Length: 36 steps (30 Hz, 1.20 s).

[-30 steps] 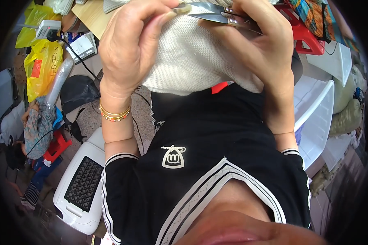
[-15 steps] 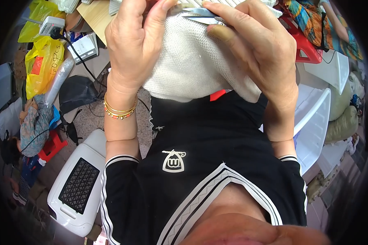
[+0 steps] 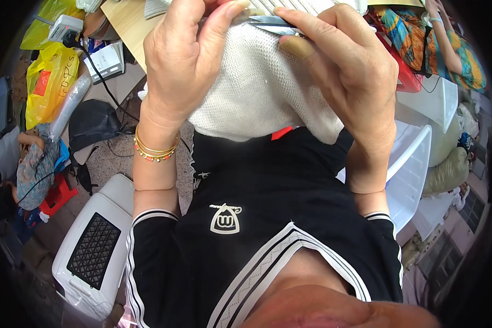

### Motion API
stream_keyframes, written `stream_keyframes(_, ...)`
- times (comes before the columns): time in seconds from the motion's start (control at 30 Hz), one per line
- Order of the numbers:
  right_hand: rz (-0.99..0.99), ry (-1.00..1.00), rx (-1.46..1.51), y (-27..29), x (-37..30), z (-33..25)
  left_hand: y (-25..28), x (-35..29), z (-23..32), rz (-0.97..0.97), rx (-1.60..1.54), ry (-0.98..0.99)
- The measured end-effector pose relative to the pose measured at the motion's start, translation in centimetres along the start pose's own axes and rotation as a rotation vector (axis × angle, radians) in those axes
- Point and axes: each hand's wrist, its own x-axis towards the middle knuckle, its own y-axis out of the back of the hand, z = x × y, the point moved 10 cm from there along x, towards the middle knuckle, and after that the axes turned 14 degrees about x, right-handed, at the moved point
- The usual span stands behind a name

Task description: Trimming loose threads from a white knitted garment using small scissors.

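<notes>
Off-white knitted fabric (image 3: 251, 87) hangs over my lap, its upper part lying at the table edge. My left hand (image 3: 183, 65) pinches the knit near the top of the view, thumb and fingers pressed together. In my right hand (image 3: 355, 71) is a pair of small metal thread snips (image 3: 273, 24), gripped between thumb and fingers. Their blades point left toward my left fingertips, close against the knit. Exactly what lies at the blade tips is too small to make out. A bit of red (image 3: 281, 133) shows below the fabric's lower edge.
A light wooden tabletop (image 3: 128, 27) is at the top left. White plastic bins (image 3: 415, 169) stand at my right, a white case with a black grille (image 3: 93, 246) at lower left. Yellow bags (image 3: 52, 82) and a black cable (image 3: 101, 76) lie left. Other people sit at both sides.
The view has shifted slightly, so the surroundings sit a little further left. Both hands keep their hold on the knit and the snips, with the blades still beside my left fingertips.
</notes>
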Motion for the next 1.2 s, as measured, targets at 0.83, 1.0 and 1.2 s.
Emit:
stream_keyframes(0.83, 0.017, 0.350, -0.004, -0.8, -1.6, 1.1, 3.0, -1.1, -1.9, 0.154, -0.249, 0.400)
stream_keyframes(1.0, 0.041, 0.241, 0.121, 0.0, -2.6, 3.0, 4.7, -5.4, -7.3, -0.046, -0.030, 0.326)
stream_keyframes(1.2, 0.020, 0.324, 0.170, 0.2, -3.4, 3.7, 3.0, -8.2, -8.0, -0.281, -0.143, 0.445)
